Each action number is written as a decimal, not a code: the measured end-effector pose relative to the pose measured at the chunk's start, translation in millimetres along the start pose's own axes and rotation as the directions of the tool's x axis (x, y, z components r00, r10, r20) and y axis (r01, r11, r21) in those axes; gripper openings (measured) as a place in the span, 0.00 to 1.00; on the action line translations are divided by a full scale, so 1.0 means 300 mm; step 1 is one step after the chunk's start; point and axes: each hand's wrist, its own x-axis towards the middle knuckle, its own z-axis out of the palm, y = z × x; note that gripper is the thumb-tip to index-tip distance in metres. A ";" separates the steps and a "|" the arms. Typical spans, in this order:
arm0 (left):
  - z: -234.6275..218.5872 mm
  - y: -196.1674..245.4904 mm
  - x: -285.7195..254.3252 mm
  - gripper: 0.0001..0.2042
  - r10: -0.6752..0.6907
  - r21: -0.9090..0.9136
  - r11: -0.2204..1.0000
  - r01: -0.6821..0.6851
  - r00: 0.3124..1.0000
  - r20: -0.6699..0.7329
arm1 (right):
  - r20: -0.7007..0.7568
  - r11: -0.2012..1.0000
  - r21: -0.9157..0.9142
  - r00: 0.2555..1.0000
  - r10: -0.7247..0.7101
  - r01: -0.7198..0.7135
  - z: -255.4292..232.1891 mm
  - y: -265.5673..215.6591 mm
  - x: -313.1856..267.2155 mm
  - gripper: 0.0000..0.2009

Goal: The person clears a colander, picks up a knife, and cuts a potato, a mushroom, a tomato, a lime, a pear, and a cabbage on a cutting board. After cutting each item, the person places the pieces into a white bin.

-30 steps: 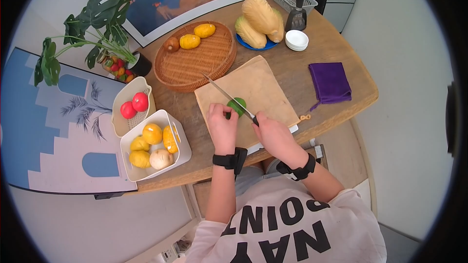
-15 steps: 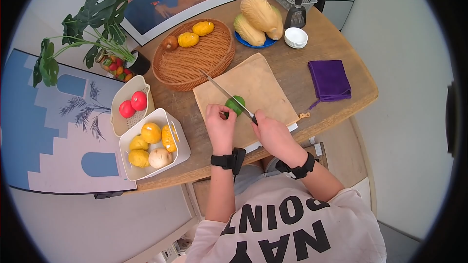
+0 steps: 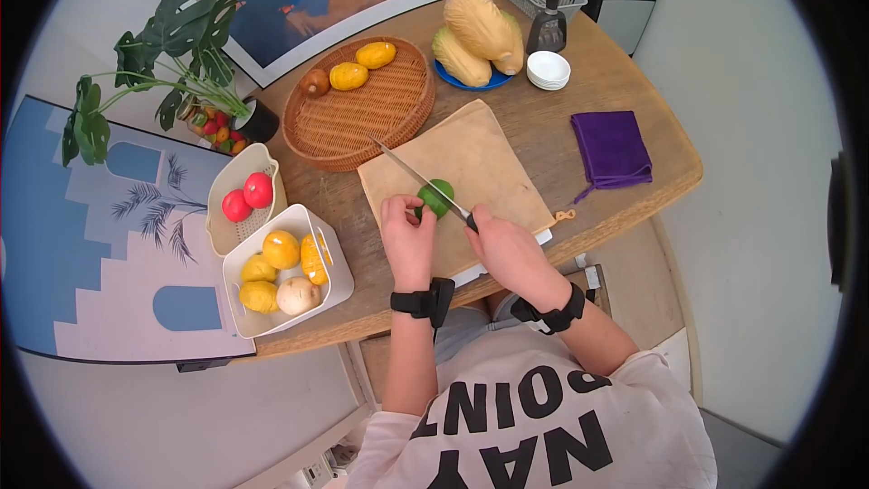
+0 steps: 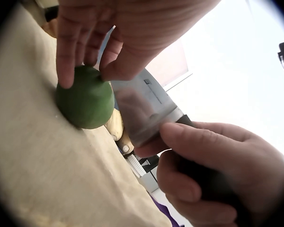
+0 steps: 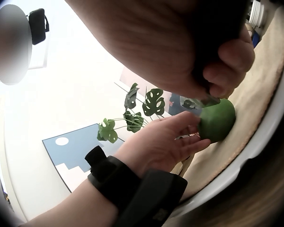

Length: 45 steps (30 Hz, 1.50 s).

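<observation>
A smooth, rounded green fruit [image 3: 437, 196] rests on a tan cloth [image 3: 493, 149] spread over a white board. My left hand [image 3: 409, 234] holds it from the left, with thumb and fingertips against its top and side in the left wrist view. In my right hand [image 3: 511, 249] is the black handle of a kitchen knife [image 3: 407, 167]. Its broad blade points up and left, crossing over the fruit in the head view. Seen from the left wrist, the blade [image 4: 149, 111] stands on edge close beside the fruit [image 4: 87, 101].
A wicker tray [image 3: 362, 127] with yellow fruits stands behind the cloth. At left are a white bin [image 3: 339, 285] of produce and a beige basket [image 3: 222, 231] with red fruits. Cabbages [image 3: 480, 23], white bowls [image 3: 549, 71] and a purple cloth [image 3: 611, 149] lie at back and right.
Both hands, the knife and the fruit keep nearly the same positions. The head view has shifted slightly.
</observation>
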 end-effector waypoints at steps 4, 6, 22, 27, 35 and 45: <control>0.000 -0.006 0.003 0.07 -0.017 0.004 1.000 0.017 1.000 -0.004 | -0.036 1.000 -0.007 0.999 -0.028 0.028 -0.004 -0.025 -0.009 0.10; -0.003 -0.006 0.005 0.06 -0.011 0.021 1.000 0.011 1.000 0.001 | -0.036 1.000 -0.015 0.999 -0.028 0.027 0.009 -0.022 -0.012 0.10; -0.006 -0.006 0.007 0.05 -0.006 0.042 0.999 0.007 1.000 -0.024 | -0.031 0.999 -0.027 0.999 -0.034 0.033 0.048 -0.005 -0.010 0.10; -0.001 -0.006 0.003 0.04 -0.011 0.038 0.999 0.012 1.000 -0.021 | -0.007 0.999 -0.047 1.000 -0.018 0.018 0.021 -0.020 -0.020 0.10; -0.003 -0.004 0.011 0.04 -0.003 0.070 0.998 0.005 1.000 -0.029 | -0.009 0.997 -0.066 0.999 -0.039 0.038 0.035 -0.017 -0.024 0.11; -0.003 -0.013 0.016 0.04 -0.026 0.075 0.997 0.029 0.999 -0.046 | -0.007 0.997 -0.059 0.999 -0.042 0.042 0.024 -0.006 -0.014 0.11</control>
